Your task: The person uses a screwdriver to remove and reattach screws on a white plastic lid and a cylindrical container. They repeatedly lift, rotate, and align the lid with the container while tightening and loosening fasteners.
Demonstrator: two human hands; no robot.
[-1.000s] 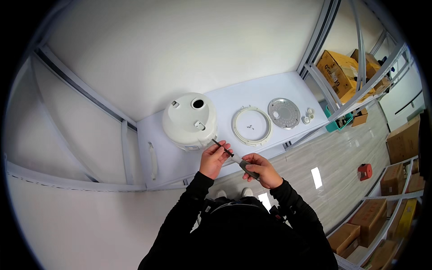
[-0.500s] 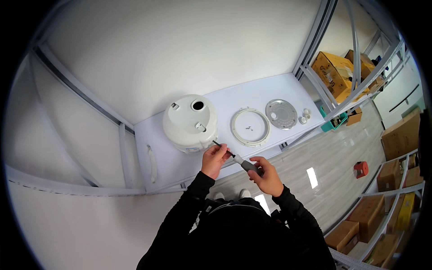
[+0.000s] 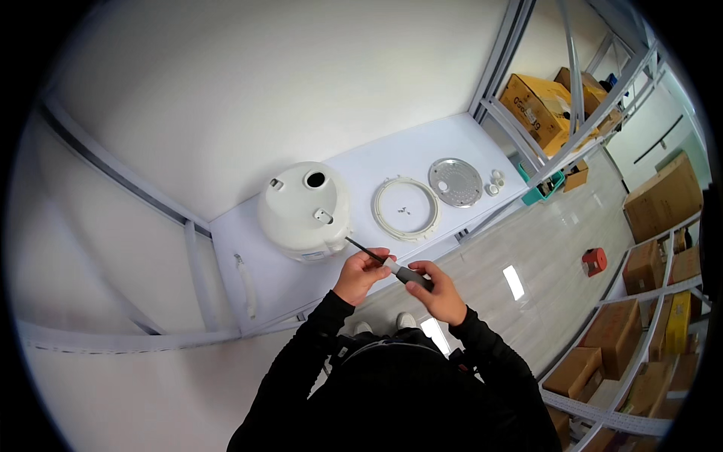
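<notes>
A screwdriver [image 3: 416, 279] with a grey handle, a pale collar and a long dark shaft is held between both hands at the table's front edge. My right hand [image 3: 443, 298] closes round its handle. The fingers of my left hand [image 3: 357, 280] pinch it where collar and shaft meet. The shaft points up and left, its tip near the lower right side of a white rounded housing [image 3: 295, 222]; whether they touch I cannot tell. That housing has a dark round hole and small fittings on top. Right of it lies a cream ring [image 3: 381, 219], with several small screws [image 3: 404, 211] inside.
Beyond the ring lie a perforated metal disc [image 3: 456, 183] and small white round pieces [image 3: 494, 185]. A white curved strip [image 3: 247, 288] lies at the table's left end. Metal frame posts [image 3: 501, 56] rise behind. Cardboard boxes [image 3: 614, 331] fill shelves at right; a red object [image 3: 594, 261] is on the floor.
My left fingers are now nearer the screwdriver's collar, leaving more shaft bare. My right hand has shifted slightly left with the handle. The whole view has turned a little.
</notes>
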